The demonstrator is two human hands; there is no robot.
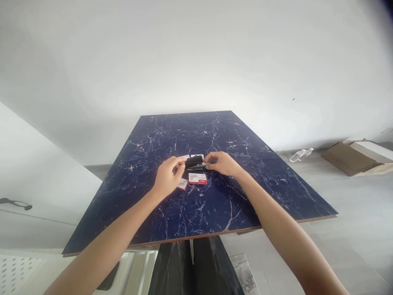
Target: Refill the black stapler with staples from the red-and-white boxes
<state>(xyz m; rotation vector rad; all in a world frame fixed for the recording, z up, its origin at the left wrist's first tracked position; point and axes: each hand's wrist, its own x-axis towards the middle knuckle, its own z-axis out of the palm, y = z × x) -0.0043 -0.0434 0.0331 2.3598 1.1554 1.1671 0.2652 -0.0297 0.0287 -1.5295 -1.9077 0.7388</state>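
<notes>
— Black plastic, is that what both hands are gripping?

— Yes, a black stapler (195, 162). It is hanging just above the blue marbled table (215, 131), near the middle, between the two hands.

— How is the left hand (167, 177) holding it?

— Its fingers are curling closed around the stapler's left end, thumb on the near side.

— And the right hand (222, 163)?

— It is closing on the other end, with the fingertips pinching the metal part that is sticking out there. Whether the stapler is swinging open I cannot tell; it is too small.

— What is lying under it?

— A red and white staple box (197, 178) is sitting on the table just below the stapler, and a smaller box (182, 184) is lying beside it, partly hidden by the left hand. Something white and flat (196, 156) is showing just behind the stapler.

— Anything off the table?

— A plastic bottle (301, 154) is lying on the grey floor to the right, and a flattened cardboard box (350, 157) is resting farther right, well apart from the hands.
</notes>
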